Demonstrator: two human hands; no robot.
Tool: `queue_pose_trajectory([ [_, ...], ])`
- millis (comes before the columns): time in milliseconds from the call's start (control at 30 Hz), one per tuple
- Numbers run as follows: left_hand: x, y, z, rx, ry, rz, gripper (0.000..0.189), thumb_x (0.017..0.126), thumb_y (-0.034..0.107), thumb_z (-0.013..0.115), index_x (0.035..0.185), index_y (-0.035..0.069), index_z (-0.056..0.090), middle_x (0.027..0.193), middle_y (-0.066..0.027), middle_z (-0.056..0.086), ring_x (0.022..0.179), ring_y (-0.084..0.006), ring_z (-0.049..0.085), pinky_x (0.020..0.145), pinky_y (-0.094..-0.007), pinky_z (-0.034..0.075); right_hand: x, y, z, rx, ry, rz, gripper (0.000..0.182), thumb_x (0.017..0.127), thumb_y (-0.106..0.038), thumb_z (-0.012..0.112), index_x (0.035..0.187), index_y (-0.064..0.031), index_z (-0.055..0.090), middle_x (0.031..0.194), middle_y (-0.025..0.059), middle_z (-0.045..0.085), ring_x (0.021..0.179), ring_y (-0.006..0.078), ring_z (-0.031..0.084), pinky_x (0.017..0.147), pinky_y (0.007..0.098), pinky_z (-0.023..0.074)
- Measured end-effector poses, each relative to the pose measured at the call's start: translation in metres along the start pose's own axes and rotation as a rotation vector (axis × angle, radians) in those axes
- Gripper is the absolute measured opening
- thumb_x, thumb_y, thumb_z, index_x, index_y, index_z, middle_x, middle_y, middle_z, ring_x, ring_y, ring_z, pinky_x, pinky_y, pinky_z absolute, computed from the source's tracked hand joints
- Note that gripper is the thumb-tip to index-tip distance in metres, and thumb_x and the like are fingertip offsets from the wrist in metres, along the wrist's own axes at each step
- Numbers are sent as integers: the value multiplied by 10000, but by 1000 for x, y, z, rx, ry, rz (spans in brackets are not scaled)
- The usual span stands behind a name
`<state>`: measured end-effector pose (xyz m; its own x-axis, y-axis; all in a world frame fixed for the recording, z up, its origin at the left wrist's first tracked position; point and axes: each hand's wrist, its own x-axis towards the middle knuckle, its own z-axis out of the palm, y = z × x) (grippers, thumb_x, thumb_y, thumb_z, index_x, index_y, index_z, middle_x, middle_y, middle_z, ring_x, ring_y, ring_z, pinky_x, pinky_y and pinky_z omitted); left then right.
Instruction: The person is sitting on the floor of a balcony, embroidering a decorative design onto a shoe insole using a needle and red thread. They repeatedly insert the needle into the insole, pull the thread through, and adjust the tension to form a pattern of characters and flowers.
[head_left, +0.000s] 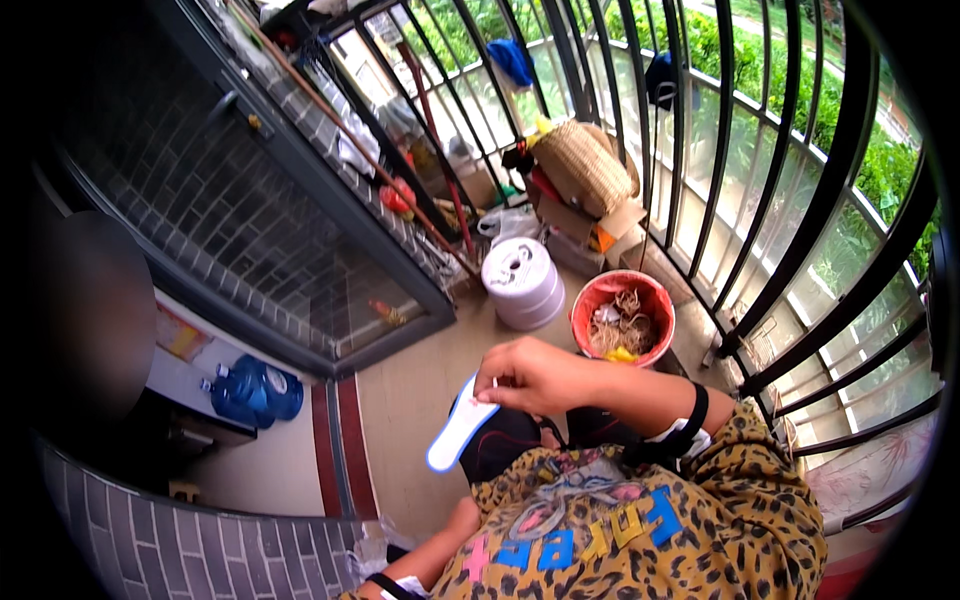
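My right hand (529, 379) pinches the wide end of a white insole (454, 439) with a blue edge, between thumb and fingers. A small reddish mark shows on the insole near my thumb. The insole slants down to the left, beside my knee in dark trousers (495, 446). My left hand (466, 516) is low at the left of my leopard-print shirt (600, 540); its fingers are hidden, so I cannot tell what it holds. Black bands circle both my arms.
Ahead stand a lilac drum-shaped stool (523, 289) and a red-lined bucket (622, 319) holding tangled tan strands. A woven basket (589, 169) lies tilted on cardboard boxes by the black railing (724, 150). Left are a glass door (262, 225) and blue water jugs (259, 390).
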<state>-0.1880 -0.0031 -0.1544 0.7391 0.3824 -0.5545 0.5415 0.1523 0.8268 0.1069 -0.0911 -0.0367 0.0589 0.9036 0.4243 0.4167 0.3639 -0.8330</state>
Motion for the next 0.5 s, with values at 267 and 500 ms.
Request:
queue_pose_trajectory([
  [267, -18, -3, -2, 37, -117, 53, 387, 951, 132, 495, 1314, -4, 493, 1295, -58, 539, 1156, -164, 501, 993, -317, 402, -7, 7, -6, -31, 30, 10, 115, 820, -113, 667, 865, -7, 670, 790, 148, 637, 705, 271, 625, 638, 357, 490],
  [500, -15, 20, -13, 494, -219, 31, 405, 897, 241, 589, 1238, 26, 551, 1219, -163, 597, 1095, -214, 553, 947, -326, 419, -19, 23, -30, -158, 149, 45, 95, 822, -86, 659, 868, -3, 658, 803, 133, 643, 714, 256, 631, 630, 342, 498],
])
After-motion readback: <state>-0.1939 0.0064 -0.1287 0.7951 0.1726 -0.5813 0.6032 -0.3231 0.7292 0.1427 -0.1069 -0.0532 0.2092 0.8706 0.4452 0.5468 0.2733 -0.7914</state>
